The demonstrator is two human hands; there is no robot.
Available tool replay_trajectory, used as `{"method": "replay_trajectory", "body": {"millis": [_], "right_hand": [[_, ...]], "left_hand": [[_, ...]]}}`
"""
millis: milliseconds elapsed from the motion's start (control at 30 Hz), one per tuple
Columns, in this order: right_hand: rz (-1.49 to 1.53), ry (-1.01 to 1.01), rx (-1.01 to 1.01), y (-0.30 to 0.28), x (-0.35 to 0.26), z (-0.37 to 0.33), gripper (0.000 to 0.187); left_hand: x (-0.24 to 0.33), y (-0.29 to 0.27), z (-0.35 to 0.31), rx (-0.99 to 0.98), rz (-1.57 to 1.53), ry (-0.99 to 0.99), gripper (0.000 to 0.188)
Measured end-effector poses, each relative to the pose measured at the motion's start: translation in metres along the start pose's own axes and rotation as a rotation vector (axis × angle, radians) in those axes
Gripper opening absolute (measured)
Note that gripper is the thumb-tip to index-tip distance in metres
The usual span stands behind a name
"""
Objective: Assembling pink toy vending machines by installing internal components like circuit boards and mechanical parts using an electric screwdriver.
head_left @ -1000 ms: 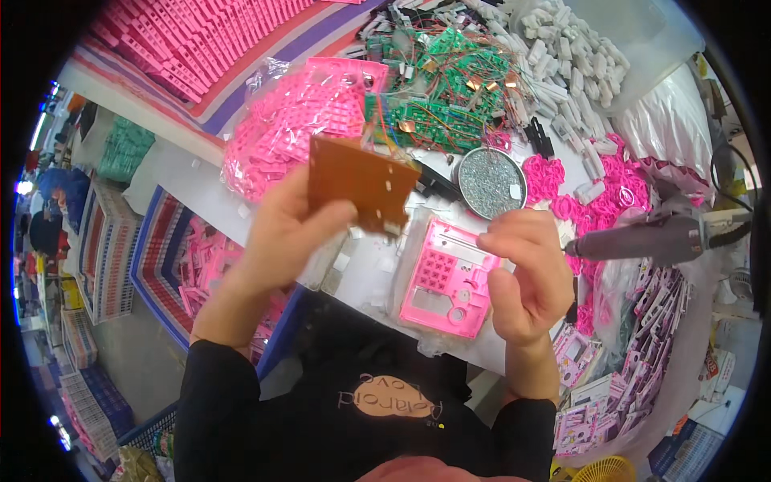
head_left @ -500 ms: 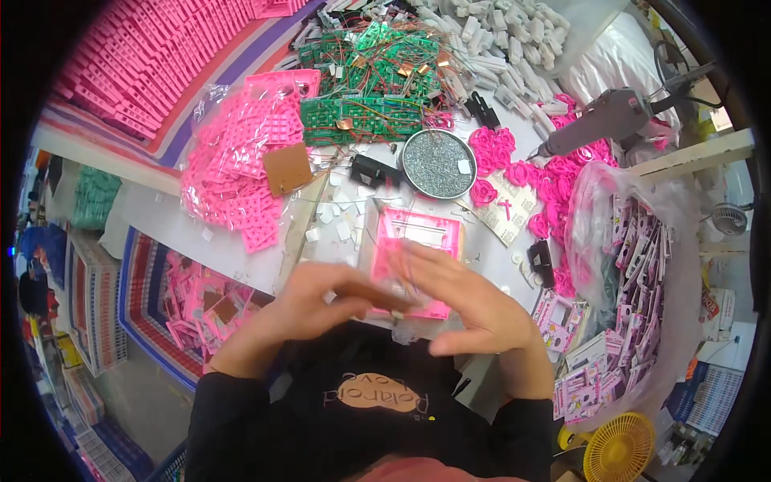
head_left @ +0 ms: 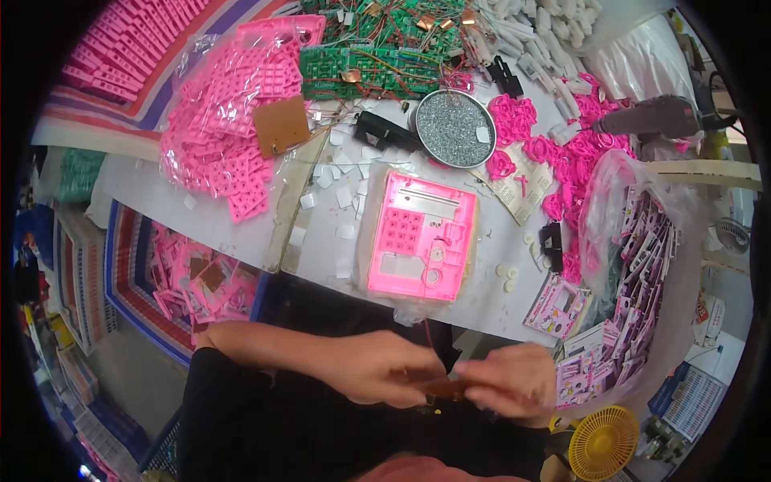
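Note:
In front of my body, both hands are close together over my lap, below the table edge. My left hand [head_left: 391, 371] is closed on a thin brown board [head_left: 444, 389], and my right hand [head_left: 514, 382] pinches its other end; motion blurs the fingers. A thin reddish wire [head_left: 430, 333] rises by my left fingertips. On the table beyond them lies a pink plastic casing [head_left: 419, 261], its hollow side up, with a block of square pink keys set in it. It rests on a plastic-wrapped pad [head_left: 469, 241], and neither hand touches it.
Behind the casing stand a round tin of small metal parts [head_left: 454, 128] and a black block [head_left: 384, 131]. Bagged pink keypads [head_left: 217, 120], green circuit boards [head_left: 369, 74] and pink coils [head_left: 554, 165] surround them. An electric screwdriver [head_left: 650, 119] hangs at right, above bagged printed pieces [head_left: 634, 273].
My hands have drawn back from over the pink casing toward my body and now meet on the brown board. The view has shifted, and the casing lies uncovered.

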State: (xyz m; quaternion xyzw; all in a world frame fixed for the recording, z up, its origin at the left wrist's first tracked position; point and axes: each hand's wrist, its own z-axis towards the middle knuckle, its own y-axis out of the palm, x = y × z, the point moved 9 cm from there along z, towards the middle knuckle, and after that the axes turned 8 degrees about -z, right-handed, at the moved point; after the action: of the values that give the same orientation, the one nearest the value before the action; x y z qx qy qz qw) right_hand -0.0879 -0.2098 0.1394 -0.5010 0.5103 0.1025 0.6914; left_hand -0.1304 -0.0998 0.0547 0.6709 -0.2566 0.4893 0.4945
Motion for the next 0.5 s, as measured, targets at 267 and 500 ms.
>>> {"method": "replay_trajectory", "body": {"millis": [267,500], "right_hand": [[0.908,-0.543,-0.238,-0.031,-0.007,0.001,0.032],[-0.213,0.221,-0.118,0.017,0.133,0.096,0.034]], "left_hand": [[0.015,-0.016,-0.007,-0.077,0.038,0.224,0.04],[0.001,-0.108,-0.071,0.731,0.311,-0.037,0.018]]}}
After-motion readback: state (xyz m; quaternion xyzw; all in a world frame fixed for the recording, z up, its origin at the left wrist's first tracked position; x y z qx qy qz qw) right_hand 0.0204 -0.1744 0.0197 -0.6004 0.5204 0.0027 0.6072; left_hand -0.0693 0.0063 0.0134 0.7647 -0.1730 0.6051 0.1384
